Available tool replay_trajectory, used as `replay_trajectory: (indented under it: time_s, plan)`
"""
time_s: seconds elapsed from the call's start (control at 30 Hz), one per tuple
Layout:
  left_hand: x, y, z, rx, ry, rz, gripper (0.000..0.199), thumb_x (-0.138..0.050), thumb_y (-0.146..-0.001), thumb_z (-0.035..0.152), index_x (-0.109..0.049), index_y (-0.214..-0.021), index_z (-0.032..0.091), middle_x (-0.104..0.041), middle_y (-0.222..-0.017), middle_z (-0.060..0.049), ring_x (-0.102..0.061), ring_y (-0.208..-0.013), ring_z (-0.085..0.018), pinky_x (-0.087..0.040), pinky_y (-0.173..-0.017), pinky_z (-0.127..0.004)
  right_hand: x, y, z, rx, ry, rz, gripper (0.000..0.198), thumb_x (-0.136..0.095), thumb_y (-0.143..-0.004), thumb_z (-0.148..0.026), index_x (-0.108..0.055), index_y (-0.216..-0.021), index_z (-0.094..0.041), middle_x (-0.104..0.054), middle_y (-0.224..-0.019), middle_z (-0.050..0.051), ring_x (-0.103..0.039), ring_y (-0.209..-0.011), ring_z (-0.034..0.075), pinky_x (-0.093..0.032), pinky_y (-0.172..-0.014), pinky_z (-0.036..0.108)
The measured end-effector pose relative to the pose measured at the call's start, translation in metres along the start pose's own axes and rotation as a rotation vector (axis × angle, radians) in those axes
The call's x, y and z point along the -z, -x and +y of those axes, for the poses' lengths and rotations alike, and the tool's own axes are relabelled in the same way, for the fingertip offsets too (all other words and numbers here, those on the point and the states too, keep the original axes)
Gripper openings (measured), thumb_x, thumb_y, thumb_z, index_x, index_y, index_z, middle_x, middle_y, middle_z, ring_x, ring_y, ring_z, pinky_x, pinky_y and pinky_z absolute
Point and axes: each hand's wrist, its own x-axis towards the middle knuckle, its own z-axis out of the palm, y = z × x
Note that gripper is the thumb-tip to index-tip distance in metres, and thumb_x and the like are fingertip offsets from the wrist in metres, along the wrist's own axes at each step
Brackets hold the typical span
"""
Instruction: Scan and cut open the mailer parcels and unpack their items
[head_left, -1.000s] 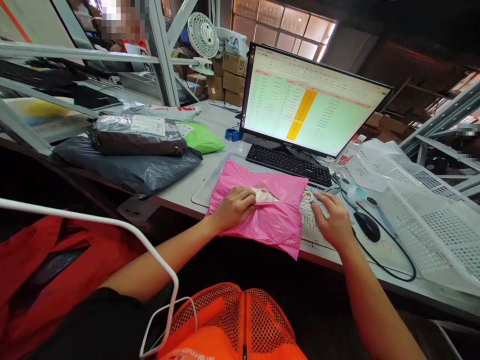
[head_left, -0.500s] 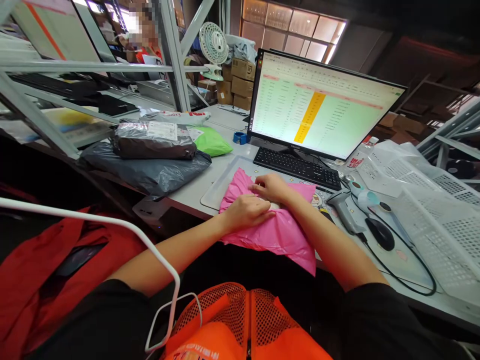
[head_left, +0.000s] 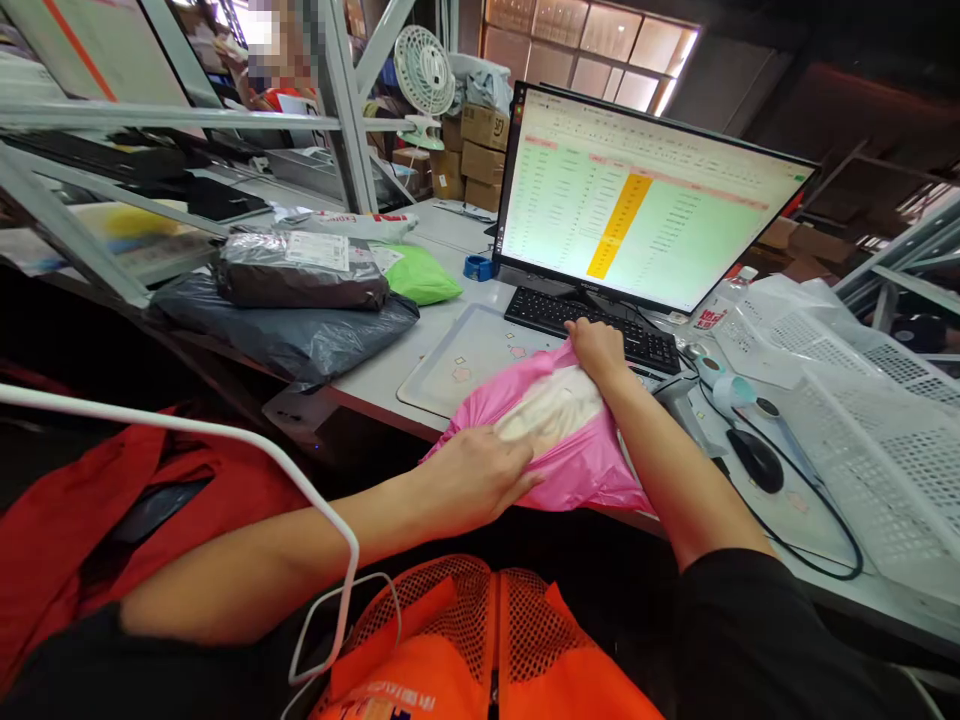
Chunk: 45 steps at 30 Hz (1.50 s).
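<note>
Head view, taking the pink bag as the clock's centre: nearest, at six o'clock, I see the wearer's orange vest. At eight, the left hand has its fingers curled on the bag's near lip, gripping it. The bag lies at the front edge of the desk, mouth spread over something white. At one o'clock the right hand is closed on the far lip. I have a black mouse at three. Dark parcels sit at ten, beside a green parcel. Beyond the right hand are a keyboard and a lit monitor; farther off, at eleven, stands a fan.
</note>
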Motion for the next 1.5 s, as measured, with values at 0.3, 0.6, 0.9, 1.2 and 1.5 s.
replay_trajectory:
  time_s: [0.3, 0.6, 0.9, 1.2, 1.5]
  plan:
    - [0.013, 0.069, -0.04, 0.582, 0.004, -0.21, 0.045, -0.029, -0.113, 0.034, -0.071, -0.109, 0.019, -0.077, -0.09, -0.009, -0.077, -0.084, -0.026, -0.059, -0.081, -0.034, -0.004, -0.001, -0.017, 0.073, -0.21, -0.106, 0.048, -0.041, -0.112, -0.048, -0.077, -0.111, -0.016, -0.077, -0.117, 0.019, -0.071, -0.108, 0.033, -0.046, -0.086, 0.034]
    - [0.031, 0.001, -0.091, 0.518, -0.088, -0.41, 0.106, -0.083, -0.08, 0.034, -0.028, -0.169, 0.017, -0.039, -0.165, -0.026, -0.043, -0.149, -0.046, -0.045, -0.117, -0.055, 0.025, 0.041, -0.027, 0.336, -0.658, -0.474, 0.045, -0.054, -0.106, -0.056, -0.075, -0.108, -0.016, -0.077, -0.117, 0.013, -0.069, -0.1, 0.025, -0.049, -0.088, 0.03]
    - [-0.014, -0.01, -0.107, 0.306, 0.221, -0.401, 0.138, -0.094, -0.059, 0.034, -0.015, -0.171, 0.025, -0.021, -0.17, -0.028, -0.046, -0.148, -0.049, -0.047, -0.117, -0.057, 0.027, 0.089, -0.027, 0.212, -1.11, -0.57, 0.055, -0.065, -0.084, -0.074, -0.068, -0.076, -0.019, -0.063, -0.069, 0.001, -0.053, -0.065, 0.017, -0.043, -0.063, 0.03]
    - [-0.033, 0.068, -0.016, -0.352, -0.068, 0.248, 0.053, -0.053, -0.101, 0.007, -0.049, -0.15, 0.029, -0.065, -0.131, -0.01, -0.067, -0.112, -0.025, -0.057, -0.103, -0.04, -0.013, 0.207, -0.015, -0.226, -1.575, -0.534, 0.061, -0.067, -0.083, -0.082, -0.062, -0.086, -0.021, -0.058, -0.075, -0.001, -0.047, -0.065, 0.015, -0.04, -0.059, 0.027]
    - [-0.054, 0.058, 0.011, -0.199, 0.258, 0.259, 0.05, -0.046, -0.106, 0.011, -0.044, -0.155, 0.012, -0.068, -0.126, -0.017, -0.068, -0.119, -0.025, -0.059, -0.104, -0.038, -0.016, 0.276, -0.027, 0.141, -1.628, -0.298, 0.03, -0.077, -0.092, -0.048, -0.068, -0.079, -0.022, -0.068, -0.09, 0.003, -0.061, -0.083, 0.019, -0.051, -0.079, 0.031]
